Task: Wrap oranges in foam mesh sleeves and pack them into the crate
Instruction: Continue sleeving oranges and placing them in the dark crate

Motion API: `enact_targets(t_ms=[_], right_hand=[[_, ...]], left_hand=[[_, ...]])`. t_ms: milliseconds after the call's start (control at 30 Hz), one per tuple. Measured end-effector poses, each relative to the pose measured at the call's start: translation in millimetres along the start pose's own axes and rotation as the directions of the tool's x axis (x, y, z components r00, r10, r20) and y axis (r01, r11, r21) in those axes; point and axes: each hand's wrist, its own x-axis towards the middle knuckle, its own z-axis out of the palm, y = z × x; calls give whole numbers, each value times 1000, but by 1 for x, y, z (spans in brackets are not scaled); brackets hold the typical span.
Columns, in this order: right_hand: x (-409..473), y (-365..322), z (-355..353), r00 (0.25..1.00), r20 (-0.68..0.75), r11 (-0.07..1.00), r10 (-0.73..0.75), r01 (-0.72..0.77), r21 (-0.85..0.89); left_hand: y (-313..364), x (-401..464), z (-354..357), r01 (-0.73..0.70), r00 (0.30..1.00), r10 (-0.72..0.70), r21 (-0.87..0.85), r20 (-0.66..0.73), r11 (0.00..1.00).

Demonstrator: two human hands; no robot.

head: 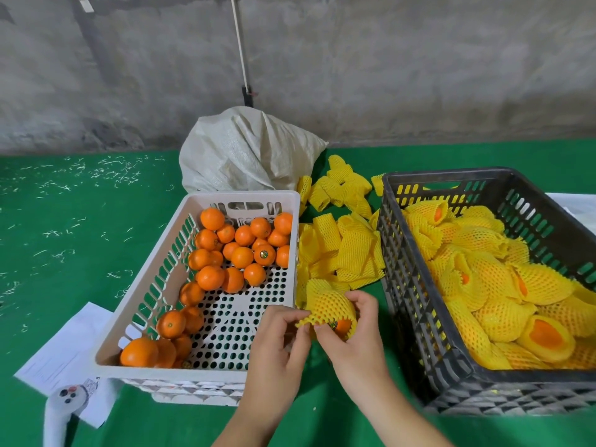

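Both bare forearms reach forward side by side, the left hand (277,343) pinching with curled fingertips just beside the right hand (358,333), whose thumb and curled fingers wrap round from the far side, the two hands almost touching at the fingertips.

The foam sleeve (327,309) and the fingers hide most of the held orange (342,324). The frame's right edge crops the dark crate (416,285); its lower wrapped oranges (503,295) lie buried. The paper's (64,353) print at lower left is illegible.
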Motion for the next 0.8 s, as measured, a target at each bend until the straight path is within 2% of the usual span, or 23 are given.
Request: enact_targets(t_ms=[133,367,533,633,733,800], right_hand=[[1,7,3,996,-84,998,36,-32,46],[3,17,0,995,-103,996,15,-25,-89],[1,21,2,989,-131,992,63,-77,-105],[1,16,-1,990,-132,994,51,-63,-87],[3,6,-6,994,-106,997,13,-21,-76],[3,-2,-8,997,-69,999,-20,16,-50]], left_hand=[[-1,-3,0,-125,989,119,73,89,989],[-2,-3,0,-178,975,163,87,151,980],[-4,-5,5,-229,959,202,123,199,966],[-1,-5,3,-129,972,120,34,202,991],[6,-1,-1,92,986,-75,-111,150,990],[7,3,-1,156,985,-147,-106,85,982]])
